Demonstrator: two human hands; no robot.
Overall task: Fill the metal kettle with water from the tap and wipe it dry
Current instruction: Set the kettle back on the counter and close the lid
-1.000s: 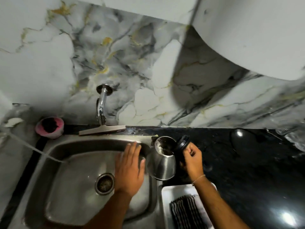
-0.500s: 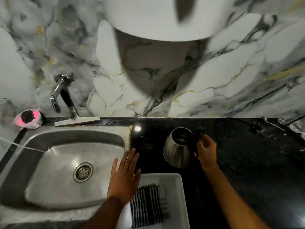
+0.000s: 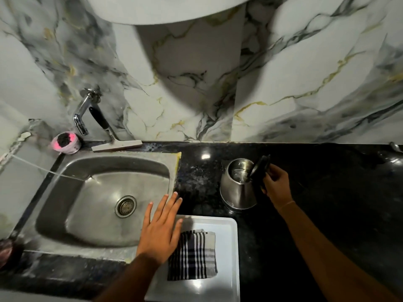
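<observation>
The metal kettle [image 3: 236, 190] stands upright on the black counter, right of the sink, its black lid [image 3: 259, 166] tipped open and water visible inside. My right hand [image 3: 275, 186] is shut on the kettle's black handle. My left hand [image 3: 162, 227] hovers flat with fingers spread over the sink's right rim and the corner of the white tray [image 3: 226, 275]. A black-and-white checked cloth [image 3: 195, 256] lies folded in that tray, partly under my left hand. The chrome tap [image 3: 81, 115] juts from the marble wall above the steel sink [image 3: 65, 192]; no water runs from it.
A squeegee [image 3: 113, 142] leans against the wall behind the sink. A pink cup with a dark scrubber [image 3: 65, 141] sits at the sink's back left corner. A thin line crosses the sink's left side. Black counter [image 3: 338, 203] stretches to the right.
The kettle has moved from the sink's edge rightward onto the black counter, still in my right hand. My left hand pulled back from the sink toward the tray and cloth.
</observation>
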